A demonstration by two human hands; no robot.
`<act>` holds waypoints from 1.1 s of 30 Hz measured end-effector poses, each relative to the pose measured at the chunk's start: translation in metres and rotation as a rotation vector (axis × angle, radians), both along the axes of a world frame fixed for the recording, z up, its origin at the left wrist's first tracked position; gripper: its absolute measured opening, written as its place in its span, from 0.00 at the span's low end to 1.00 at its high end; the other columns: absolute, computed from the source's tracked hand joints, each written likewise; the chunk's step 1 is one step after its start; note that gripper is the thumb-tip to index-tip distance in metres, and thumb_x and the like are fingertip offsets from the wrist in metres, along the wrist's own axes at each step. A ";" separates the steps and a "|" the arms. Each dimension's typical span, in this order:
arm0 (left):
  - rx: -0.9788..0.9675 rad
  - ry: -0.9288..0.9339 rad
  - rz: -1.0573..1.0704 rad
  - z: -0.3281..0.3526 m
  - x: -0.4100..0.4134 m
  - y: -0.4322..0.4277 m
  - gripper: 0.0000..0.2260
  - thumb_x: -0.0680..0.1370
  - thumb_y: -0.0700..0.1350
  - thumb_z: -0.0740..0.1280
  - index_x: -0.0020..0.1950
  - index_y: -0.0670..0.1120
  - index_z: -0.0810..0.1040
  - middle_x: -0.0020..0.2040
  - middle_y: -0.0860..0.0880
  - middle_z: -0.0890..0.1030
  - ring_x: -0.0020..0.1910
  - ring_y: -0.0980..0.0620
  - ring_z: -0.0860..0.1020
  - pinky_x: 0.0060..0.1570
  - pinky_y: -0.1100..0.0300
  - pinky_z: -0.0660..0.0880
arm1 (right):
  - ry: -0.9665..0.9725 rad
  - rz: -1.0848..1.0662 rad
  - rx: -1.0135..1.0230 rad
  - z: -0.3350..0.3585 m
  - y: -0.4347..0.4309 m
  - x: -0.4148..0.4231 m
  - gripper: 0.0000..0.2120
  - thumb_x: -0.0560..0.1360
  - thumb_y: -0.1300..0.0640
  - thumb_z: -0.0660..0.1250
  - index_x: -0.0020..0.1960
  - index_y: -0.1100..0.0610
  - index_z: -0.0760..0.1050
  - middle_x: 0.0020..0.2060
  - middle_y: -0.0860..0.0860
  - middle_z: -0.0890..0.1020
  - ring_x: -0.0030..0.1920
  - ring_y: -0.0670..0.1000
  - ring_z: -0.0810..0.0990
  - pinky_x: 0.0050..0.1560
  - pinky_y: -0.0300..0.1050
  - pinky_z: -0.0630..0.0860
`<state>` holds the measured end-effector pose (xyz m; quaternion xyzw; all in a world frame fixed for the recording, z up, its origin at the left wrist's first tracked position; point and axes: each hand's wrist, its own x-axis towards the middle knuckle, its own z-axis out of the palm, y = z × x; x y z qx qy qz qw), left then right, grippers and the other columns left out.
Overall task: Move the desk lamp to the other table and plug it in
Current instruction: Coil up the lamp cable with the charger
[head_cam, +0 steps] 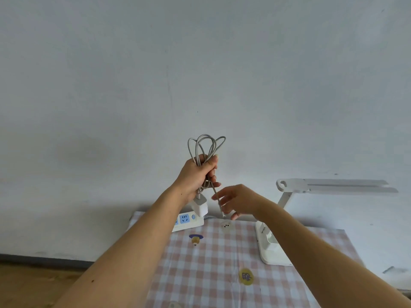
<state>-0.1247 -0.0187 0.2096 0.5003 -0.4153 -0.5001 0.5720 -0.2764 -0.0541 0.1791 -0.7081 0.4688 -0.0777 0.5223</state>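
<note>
Two hands up above the checked table [200, 274]. Already standing on it at the right, close to the wall: desk lamp [285, 197], not yet plugged in (judging by the lead in hand). At the back edge, left of centre: power strip [189, 220]. Fisted round the coiled cable [205, 145]: left hand [195, 174], white adapter [201, 207] dangling just below. Loosely spread, fingertips [214, 197] at the free strand [216, 193]: right hand [238, 202]; pinched or merely touched, cannot tell. Best now: draw the strand out slowly, release loops one by one, avoid knots, then seat the adapter squarely in the strip.
</note>
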 end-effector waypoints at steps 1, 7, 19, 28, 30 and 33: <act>-0.010 0.007 0.018 0.002 0.000 0.000 0.12 0.78 0.47 0.66 0.39 0.42 0.74 0.26 0.51 0.71 0.25 0.54 0.72 0.32 0.57 0.80 | 0.030 0.028 -0.013 -0.003 0.002 0.001 0.16 0.71 0.70 0.65 0.52 0.54 0.81 0.43 0.52 0.80 0.41 0.50 0.79 0.36 0.39 0.80; -0.033 0.003 0.086 0.009 0.009 0.000 0.13 0.77 0.49 0.68 0.37 0.43 0.74 0.24 0.52 0.69 0.21 0.56 0.65 0.23 0.64 0.68 | 0.187 0.073 -0.159 -0.015 0.003 0.000 0.01 0.74 0.60 0.68 0.45 0.55 0.79 0.37 0.49 0.79 0.35 0.47 0.78 0.33 0.37 0.78; 0.063 -0.293 0.134 -0.010 0.018 0.005 0.08 0.71 0.43 0.74 0.38 0.45 0.76 0.31 0.49 0.82 0.20 0.58 0.65 0.21 0.67 0.63 | 0.279 -0.226 -0.558 -0.007 -0.011 -0.014 0.15 0.78 0.45 0.59 0.48 0.55 0.76 0.42 0.53 0.84 0.45 0.54 0.81 0.46 0.46 0.75; 0.153 -0.363 0.049 -0.017 0.011 0.007 0.06 0.71 0.52 0.73 0.43 0.52 0.82 0.43 0.51 0.86 0.23 0.60 0.71 0.29 0.64 0.68 | -0.121 -0.438 -0.450 0.033 -0.003 0.001 0.09 0.76 0.55 0.65 0.40 0.59 0.78 0.31 0.55 0.83 0.26 0.49 0.82 0.36 0.46 0.83; 0.151 -0.311 -0.017 -0.016 0.010 0.009 0.08 0.68 0.54 0.75 0.42 0.52 0.83 0.43 0.49 0.86 0.24 0.58 0.70 0.29 0.65 0.67 | -0.193 -0.464 -0.395 0.038 -0.001 0.003 0.09 0.75 0.57 0.66 0.40 0.61 0.78 0.29 0.55 0.83 0.26 0.50 0.82 0.36 0.46 0.83; 0.150 -0.283 -0.098 -0.017 0.010 0.010 0.14 0.66 0.51 0.78 0.46 0.46 0.83 0.31 0.47 0.79 0.24 0.56 0.68 0.24 0.67 0.65 | -0.285 -0.499 -0.298 0.041 0.000 0.004 0.08 0.75 0.59 0.68 0.38 0.60 0.78 0.27 0.55 0.82 0.26 0.52 0.82 0.36 0.46 0.83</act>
